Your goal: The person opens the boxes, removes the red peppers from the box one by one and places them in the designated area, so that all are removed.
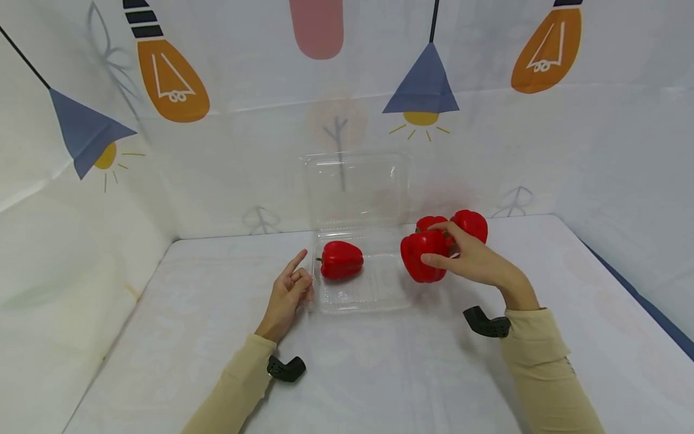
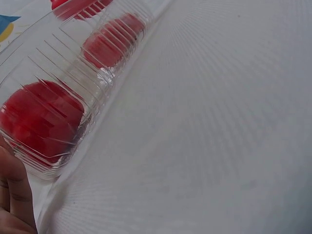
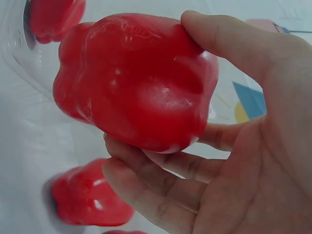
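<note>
My right hand (image 1: 477,259) grips a red bell pepper (image 1: 425,256) between thumb and fingers, at the right side of a clear plastic container (image 1: 379,295). In the right wrist view, the thumb lies on one side of this bell pepper (image 3: 141,83) and the fingers curl under the other. Another red bell pepper (image 1: 341,260) lies on its side in the container's left part. My left hand (image 1: 287,295) rests by the container's left edge, index finger extended, the others loosely bent. In the left wrist view, its fingers (image 2: 17,185) are partly cut off.
Two more red bell peppers stand behind the right hand, one on the right (image 1: 470,225) and one partly hidden (image 1: 432,222). The container's transparent lid (image 1: 358,187) stands raised against the printed back curtain (image 1: 244,150). A white cloth covers the table (image 1: 368,374).
</note>
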`<state>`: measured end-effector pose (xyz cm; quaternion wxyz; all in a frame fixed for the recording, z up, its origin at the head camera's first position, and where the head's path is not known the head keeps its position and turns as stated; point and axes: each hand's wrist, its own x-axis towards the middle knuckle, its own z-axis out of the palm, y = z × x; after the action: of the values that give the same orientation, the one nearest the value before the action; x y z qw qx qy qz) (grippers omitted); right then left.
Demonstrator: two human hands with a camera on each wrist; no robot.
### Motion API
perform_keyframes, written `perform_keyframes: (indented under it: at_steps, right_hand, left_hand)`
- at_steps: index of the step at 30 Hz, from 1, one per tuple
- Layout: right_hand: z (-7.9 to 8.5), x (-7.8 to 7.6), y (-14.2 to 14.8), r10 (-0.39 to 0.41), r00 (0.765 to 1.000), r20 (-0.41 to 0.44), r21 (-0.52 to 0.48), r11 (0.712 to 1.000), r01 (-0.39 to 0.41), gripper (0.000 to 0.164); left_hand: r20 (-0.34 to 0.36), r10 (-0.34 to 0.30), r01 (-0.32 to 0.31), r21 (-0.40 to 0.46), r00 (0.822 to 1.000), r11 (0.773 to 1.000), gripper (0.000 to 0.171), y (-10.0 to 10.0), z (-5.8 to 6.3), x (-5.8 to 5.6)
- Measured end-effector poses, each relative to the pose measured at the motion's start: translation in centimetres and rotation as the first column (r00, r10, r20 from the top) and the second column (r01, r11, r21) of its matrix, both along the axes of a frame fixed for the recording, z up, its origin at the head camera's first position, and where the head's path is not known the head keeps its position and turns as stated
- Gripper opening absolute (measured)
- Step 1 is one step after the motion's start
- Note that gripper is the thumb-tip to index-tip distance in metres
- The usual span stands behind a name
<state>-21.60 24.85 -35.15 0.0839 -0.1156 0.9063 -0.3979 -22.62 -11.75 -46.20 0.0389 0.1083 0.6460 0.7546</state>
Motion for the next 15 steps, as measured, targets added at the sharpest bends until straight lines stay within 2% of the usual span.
perform_keyframes:
  at_steps: [7,15]
  right_hand:
    - [0.4,0.2,0.8,-0.031,0.999,-0.015,0.002,1.000,0.031,0.072]
    - [0.8,0.5,1.6,-0.077,0.997,0.010,0.045,0.996,0.077,0.075]
  left_hand:
    - [-0.004,0.002,-0.002,-0.020,1.000,1.000,0.059,0.0,0.0,0.0]
    - [-0.006,0.000,0.000,-0.016,1.000,1.000,0.059,0.0,0.1,0.1]
